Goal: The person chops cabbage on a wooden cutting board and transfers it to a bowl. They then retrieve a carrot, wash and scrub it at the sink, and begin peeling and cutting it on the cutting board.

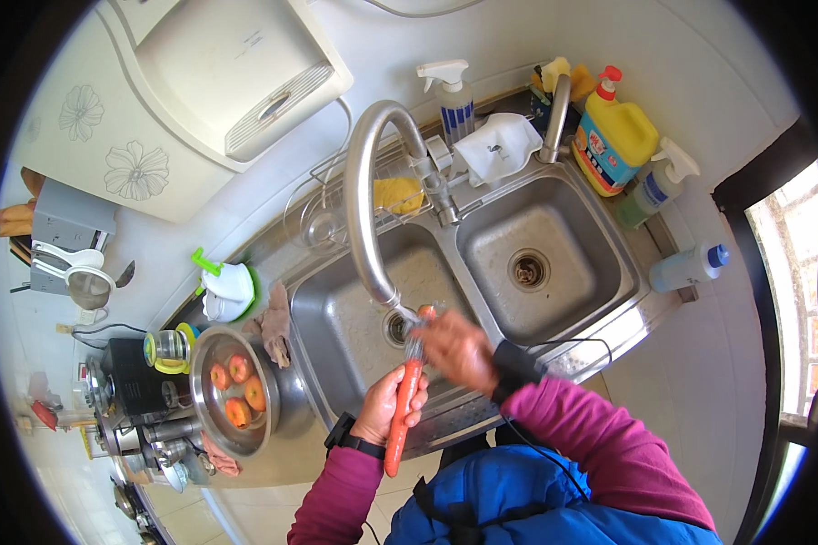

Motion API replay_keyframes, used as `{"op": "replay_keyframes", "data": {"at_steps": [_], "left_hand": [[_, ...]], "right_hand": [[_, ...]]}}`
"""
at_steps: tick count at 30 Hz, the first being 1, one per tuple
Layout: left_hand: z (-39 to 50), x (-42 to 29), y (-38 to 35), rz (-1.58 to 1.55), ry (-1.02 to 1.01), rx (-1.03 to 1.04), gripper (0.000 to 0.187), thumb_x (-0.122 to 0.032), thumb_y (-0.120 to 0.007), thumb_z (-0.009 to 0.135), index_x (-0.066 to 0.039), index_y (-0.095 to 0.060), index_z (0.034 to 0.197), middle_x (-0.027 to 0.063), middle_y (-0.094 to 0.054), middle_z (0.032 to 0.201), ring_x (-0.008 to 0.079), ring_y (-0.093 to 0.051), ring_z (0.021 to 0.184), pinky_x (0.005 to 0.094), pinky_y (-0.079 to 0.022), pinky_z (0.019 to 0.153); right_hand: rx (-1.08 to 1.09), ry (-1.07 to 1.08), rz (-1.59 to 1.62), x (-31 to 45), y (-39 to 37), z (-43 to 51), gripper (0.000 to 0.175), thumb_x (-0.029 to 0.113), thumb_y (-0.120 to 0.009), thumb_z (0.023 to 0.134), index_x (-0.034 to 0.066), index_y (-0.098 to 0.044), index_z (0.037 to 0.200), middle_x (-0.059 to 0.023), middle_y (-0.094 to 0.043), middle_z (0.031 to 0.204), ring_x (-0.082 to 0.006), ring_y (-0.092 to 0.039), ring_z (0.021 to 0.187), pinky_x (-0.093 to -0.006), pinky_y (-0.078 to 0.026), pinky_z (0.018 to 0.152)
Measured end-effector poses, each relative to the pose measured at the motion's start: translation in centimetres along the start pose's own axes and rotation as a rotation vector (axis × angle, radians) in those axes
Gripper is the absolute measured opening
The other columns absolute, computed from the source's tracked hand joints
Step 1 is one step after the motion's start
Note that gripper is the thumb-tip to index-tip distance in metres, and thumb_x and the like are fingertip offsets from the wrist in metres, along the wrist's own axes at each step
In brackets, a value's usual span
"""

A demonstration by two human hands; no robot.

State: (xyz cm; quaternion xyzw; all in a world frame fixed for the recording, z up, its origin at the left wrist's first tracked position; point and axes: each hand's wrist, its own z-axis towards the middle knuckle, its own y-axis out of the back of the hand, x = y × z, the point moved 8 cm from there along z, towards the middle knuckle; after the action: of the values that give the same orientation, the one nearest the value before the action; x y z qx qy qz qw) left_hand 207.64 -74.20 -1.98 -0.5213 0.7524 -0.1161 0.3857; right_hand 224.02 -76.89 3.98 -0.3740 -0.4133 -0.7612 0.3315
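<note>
My left hand (pixel 385 405) is closed around the lower part of a long orange carrot (pixel 403 417), over the front edge of the left sink basin (pixel 320 306). Beside the carrot's upper part is my right hand (pixel 457 349), blurred, its fingers by the running water; whether it grips the carrot cannot be told. Water falls from the curved steel faucet (pixel 362 204) onto the carrot near its top end. Part of the carrot is hidden by water and fingers.
A steel bowl (pixel 270 381) holding several apples stands left of the sink, near a crumpled cloth (pixel 273 327). Right of it lies the second basin (pixel 542 252). Behind are a spray bottle (pixel 457 102), a white cloth (pixel 496 148), a wire rack (pixel 320 178) and a yellow detergent jug (pixel 613 139).
</note>
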Motion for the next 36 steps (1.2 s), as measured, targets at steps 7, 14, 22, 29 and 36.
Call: {"op": "replay_keyframes", "data": {"at_steps": [7, 14, 22, 29, 36], "left_hand": [[0.0, -0.3, -0.7, -0.019, -0.011, 0.063, 0.052, -0.036, -0.040, 0.107, -0.003, -0.042, 0.147, 0.0056, -0.053, 0.092, 0.0101, -0.052, 0.063, 0.0224, -0.046, 0.046], [0.0, -0.6, -0.1, 0.013, -0.054, -0.061, 0.044, -0.041, -0.041, 0.107, -0.007, -0.050, 0.133, 0.0051, -0.053, 0.092, 0.0101, -0.051, 0.061, 0.0222, -0.046, 0.043], [0.3, 0.1, -0.9, -0.121, 0.033, 0.090, 0.036, -0.037, -0.040, 0.107, -0.008, -0.052, 0.124, 0.0039, -0.051, 0.094, 0.0101, -0.049, 0.067, 0.0211, -0.043, 0.040], [0.9, -0.6, 0.0, -0.071, -0.006, -0.049, 0.034, -0.039, -0.042, 0.107, -0.009, -0.053, 0.120, 0.0020, -0.051, 0.089, 0.0090, -0.050, 0.065, 0.0205, -0.043, 0.040], [0.3, -1.3, -0.8, -0.056, -0.039, 0.025, 0.050, -0.038, -0.042, 0.107, -0.005, -0.044, 0.145, 0.0036, -0.053, 0.088, 0.0106, -0.051, 0.065, 0.0236, -0.048, 0.048]], "right_hand": [[-0.099, -0.194, -0.130, -4.5, 2.6, 1.3, 0.028, 0.002, -0.066, 0.088, 0.0077, -0.072, 0.115, -0.0146, -0.063, 0.094, -0.0292, -0.065, 0.081, -0.0364, -0.054, 0.072], [-0.132, -0.149, 0.021, -3.7, 1.3, 0.1, 0.027, 0.003, -0.067, 0.088, 0.0058, -0.073, 0.114, -0.0146, -0.064, 0.095, -0.0309, -0.067, 0.082, -0.0369, -0.055, 0.073], [-0.032, -0.079, -0.012, -2.6, 0.5, 0.8, 0.033, 0.001, -0.069, 0.085, 0.0090, -0.073, 0.117, -0.0132, -0.065, 0.093, -0.0274, -0.069, 0.083, -0.0368, -0.058, 0.071], [0.077, 0.255, 0.072, 3.4, -0.4, -0.4, 0.028, 0.003, -0.070, 0.083, 0.0056, -0.072, 0.111, -0.0138, -0.064, 0.100, -0.0304, -0.068, 0.083, -0.0360, -0.058, 0.072], [-0.217, -0.179, -0.078, -5.3, 3.8, 1.3, 0.028, 0.003, -0.065, 0.090, 0.0054, -0.071, 0.118, -0.0151, -0.063, 0.091, -0.0279, -0.067, 0.080, -0.0350, -0.054, 0.072]]}}
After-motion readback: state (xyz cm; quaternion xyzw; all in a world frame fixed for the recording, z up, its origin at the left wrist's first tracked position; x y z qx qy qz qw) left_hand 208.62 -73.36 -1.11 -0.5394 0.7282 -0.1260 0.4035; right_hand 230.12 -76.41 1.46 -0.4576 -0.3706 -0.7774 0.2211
